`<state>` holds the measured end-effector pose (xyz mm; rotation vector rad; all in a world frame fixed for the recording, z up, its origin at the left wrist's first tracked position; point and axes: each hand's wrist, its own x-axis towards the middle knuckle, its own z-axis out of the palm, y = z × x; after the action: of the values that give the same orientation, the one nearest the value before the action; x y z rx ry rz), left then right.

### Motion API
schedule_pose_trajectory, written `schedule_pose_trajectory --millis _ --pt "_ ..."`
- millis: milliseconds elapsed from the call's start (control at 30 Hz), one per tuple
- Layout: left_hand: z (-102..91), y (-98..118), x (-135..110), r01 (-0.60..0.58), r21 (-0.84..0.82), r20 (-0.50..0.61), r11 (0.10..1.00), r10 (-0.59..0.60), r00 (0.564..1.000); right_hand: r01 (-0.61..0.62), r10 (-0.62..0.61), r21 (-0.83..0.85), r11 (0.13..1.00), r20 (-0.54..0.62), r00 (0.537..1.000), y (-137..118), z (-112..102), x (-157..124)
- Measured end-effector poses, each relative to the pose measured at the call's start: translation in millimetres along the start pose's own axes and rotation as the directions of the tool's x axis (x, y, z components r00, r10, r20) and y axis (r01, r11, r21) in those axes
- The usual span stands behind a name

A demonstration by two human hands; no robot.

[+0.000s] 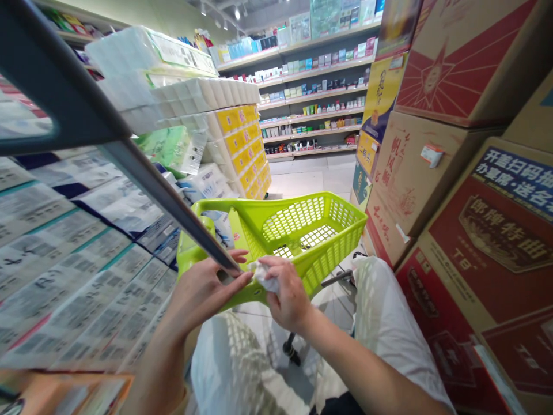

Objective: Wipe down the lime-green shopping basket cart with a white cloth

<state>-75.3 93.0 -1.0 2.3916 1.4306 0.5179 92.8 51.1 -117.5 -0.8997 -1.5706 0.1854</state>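
My left hand [203, 291] rests with fingers stretched out against the lower end of a grey metal shelf edge [164, 196] that slants across the view. My right hand [287, 294] is closed around a crumpled white tissue or cloth [261, 274], pressed near the same shelf end. Directly behind both hands stands a lime green plastic shopping basket cart [337, 242], with nothing visible in it. My knees in pale patterned trousers [384, 323] show below.
Packs of tissue and toilet paper [86, 242] fill the shelves at left. Stacked red and brown cardboard boxes [475, 230] wall off the right. A tiled aisle [311, 178] runs ahead to far shelves of small goods [311, 104].
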Motion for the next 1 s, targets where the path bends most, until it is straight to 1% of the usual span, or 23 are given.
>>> schedule_pose_trajectory --millis 67,133,233,333,400,433,500,633,700,767,833,933,1000 --pt "-2.1 -1 3 0.001 0.005 0.017 1.000 -0.001 1.000 0.007 -0.005 -0.024 1.000 0.060 0.998 -12 12 6" --pt "-3.4 -4 5 -0.005 0.005 0.024 1.000 0.005 1.000 0.019 -0.013 -0.067 0.998 0.083 0.996 -13 17 9" --pt "-3.8 -9 8 -0.008 -0.009 0.018 1.000 0.008 1.000 0.037 -0.029 -0.145 0.989 0.053 0.998 10 10 6" --pt "-3.6 -10 10 0.013 -0.019 0.025 1.000 -0.012 1.000 -0.025 0.028 -0.237 0.971 0.009 1.000 39 -5 3" --pt "-3.7 -8 11 0.022 -0.016 0.028 1.000 -0.022 0.999 -0.069 0.075 -0.265 0.962 0.013 0.997 46 -11 4" --pt "-3.8 -6 13 0.019 -0.010 0.027 1.000 -0.019 0.999 -0.081 0.090 -0.268 0.960 0.020 0.996 45 -12 5" --pt "-3.9 -4 15 0.000 0.010 0.027 1.000 0.000 1.000 -0.065 0.080 -0.254 0.965 0.050 0.996 33 -7 8" --pt "-4.0 -2 21 -0.026 0.052 0.016 0.998 0.025 1.000 0.034 -0.010 -0.192 0.981 0.124 0.992 1 16 16" --pt "-4.1 -3 22 -0.023 0.048 0.005 0.999 0.023 1.000 0.049 -0.028 -0.174 0.984 0.124 0.992 -4 22 18" --pt "-4.2 -4 23 -0.020 0.037 -0.007 0.999 0.020 1.000 0.067 -0.045 -0.176 0.982 0.126 0.991 3 20 18" --pt "-4.4 -7 23 -0.008 0.029 -0.006 1.000 0.008 1.000 0.072 -0.048 -0.208 0.975 0.119 0.992 19 12 15" --pt "-4.7 -10 24 0.025 0.014 0.009 1.000 -0.025 1.000 0.004 0.012 -0.291 0.957 0.052 0.999 47 -6 10" --pt "-5.0 -11 25 0.049 0.002 0.012 0.999 -0.049 0.999 -0.048 0.056 -0.326 0.944 0.016 0.998 59 -14 8"
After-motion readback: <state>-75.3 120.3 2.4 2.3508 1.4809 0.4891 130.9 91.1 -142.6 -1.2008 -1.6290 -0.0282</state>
